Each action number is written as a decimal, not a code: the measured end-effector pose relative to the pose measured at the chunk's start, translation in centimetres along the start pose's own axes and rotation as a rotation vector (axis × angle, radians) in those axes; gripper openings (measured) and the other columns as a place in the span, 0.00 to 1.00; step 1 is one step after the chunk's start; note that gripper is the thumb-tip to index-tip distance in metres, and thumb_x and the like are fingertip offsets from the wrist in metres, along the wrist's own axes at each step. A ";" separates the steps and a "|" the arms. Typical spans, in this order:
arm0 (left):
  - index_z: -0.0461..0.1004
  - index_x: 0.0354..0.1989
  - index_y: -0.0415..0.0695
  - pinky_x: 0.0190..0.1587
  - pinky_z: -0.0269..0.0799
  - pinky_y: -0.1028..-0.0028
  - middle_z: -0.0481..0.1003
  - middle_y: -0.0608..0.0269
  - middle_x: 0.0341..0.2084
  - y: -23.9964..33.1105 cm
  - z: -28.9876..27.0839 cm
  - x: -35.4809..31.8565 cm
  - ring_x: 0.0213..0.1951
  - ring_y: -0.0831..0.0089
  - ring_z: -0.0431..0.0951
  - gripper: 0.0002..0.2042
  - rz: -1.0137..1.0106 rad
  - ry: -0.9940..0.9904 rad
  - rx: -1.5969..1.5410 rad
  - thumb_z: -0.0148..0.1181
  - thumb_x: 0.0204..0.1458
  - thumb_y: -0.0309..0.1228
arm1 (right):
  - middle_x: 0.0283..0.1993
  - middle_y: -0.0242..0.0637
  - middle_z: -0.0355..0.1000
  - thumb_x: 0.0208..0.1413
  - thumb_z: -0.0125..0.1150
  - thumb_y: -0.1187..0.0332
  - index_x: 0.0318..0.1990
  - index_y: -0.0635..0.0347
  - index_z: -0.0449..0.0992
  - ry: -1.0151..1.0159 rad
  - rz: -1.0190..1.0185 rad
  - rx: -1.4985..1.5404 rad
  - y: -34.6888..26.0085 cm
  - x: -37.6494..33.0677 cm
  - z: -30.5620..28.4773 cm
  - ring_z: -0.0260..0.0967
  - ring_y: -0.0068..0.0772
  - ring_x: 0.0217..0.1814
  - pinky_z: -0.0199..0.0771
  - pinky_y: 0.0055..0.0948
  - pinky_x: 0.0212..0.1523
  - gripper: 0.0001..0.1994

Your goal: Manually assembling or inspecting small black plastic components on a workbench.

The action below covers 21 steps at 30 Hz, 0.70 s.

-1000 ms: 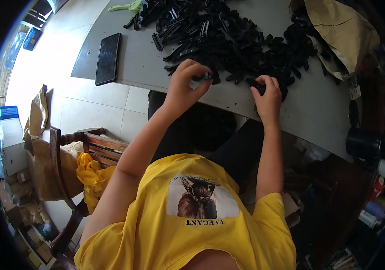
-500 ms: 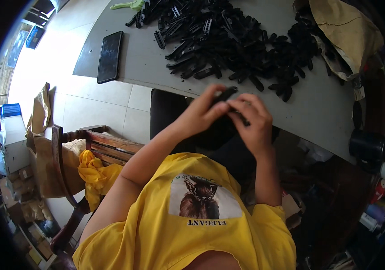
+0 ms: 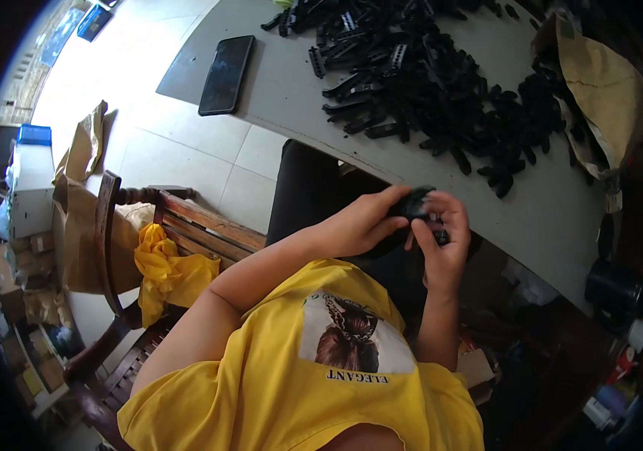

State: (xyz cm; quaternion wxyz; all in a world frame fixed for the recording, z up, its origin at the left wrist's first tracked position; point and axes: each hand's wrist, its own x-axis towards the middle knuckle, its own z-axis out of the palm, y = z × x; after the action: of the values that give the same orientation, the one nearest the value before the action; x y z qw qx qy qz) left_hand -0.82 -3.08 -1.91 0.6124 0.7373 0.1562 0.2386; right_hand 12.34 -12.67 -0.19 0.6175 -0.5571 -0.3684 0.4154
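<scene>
Just off the near table edge, my two hands meet over my lap. My left hand (image 3: 370, 220) pinches a small black plastic piece (image 3: 415, 201) between thumb and fingers; it resembles a hair clip, but blur hides its detail. On its other side, the bent fingers of my right hand (image 3: 448, 239) touch that piece. A second black piece (image 3: 442, 237) shows within the right hand, its end poking out by the palm. Beyond the hands, a big heap of similar curved black plastic pieces (image 3: 442, 90) covers the table, some showing slotted or toothed inner sides.
A dark phone (image 3: 227, 75) lies near the left corner of the grey table (image 3: 517, 218). At the right stands an opened brown paper sack (image 3: 607, 90). To my left is a wooden chair (image 3: 212, 229) with a yellow cloth (image 3: 158, 263) over it.
The view has shifted, so the table and heap sit farther right and lower. The piece between my hands has turned and looks rounder and blurred; my right fingers have curled closer around it.
</scene>
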 end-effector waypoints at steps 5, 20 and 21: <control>0.61 0.50 0.34 0.27 0.70 0.73 0.73 0.55 0.22 1.1 -1.0 -1.6 0.22 0.69 0.76 0.16 -0.215 -0.219 -0.127 0.48 0.53 0.23 | 0.26 0.32 0.66 0.46 0.65 0.72 0.38 0.64 0.68 -0.002 0.214 0.111 0.6 -0.6 -0.5 0.63 0.19 0.21 0.64 0.18 0.22 0.13; 0.70 0.42 0.40 0.42 0.69 0.65 0.72 0.51 0.35 -5.3 -5.0 -25.8 0.39 0.55 0.73 0.13 -0.628 0.717 0.631 0.53 0.45 0.20 | 0.35 0.36 0.72 0.51 0.56 0.77 0.36 0.66 0.74 -0.428 -0.063 -0.881 5.0 2.1 2.8 0.68 0.27 0.37 0.67 0.24 0.41 0.06; 0.70 0.40 0.38 0.43 0.68 0.65 0.72 0.51 0.34 -7.1 -4.5 -29.2 0.39 0.53 0.72 0.11 -0.709 0.872 0.635 0.51 0.46 0.20 | 0.35 0.34 0.71 0.53 0.54 0.77 0.36 0.66 0.74 -0.448 -0.184 -0.861 4.1 3.2 4.6 0.68 0.25 0.37 0.67 0.22 0.41 0.05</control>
State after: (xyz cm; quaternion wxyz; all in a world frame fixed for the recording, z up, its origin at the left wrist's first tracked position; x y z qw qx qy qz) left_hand -27.31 -13.21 -12.90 0.2863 0.6219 0.6878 0.2415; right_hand 8.86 -7.83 -3.82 0.2710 -0.6240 -0.6779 0.2787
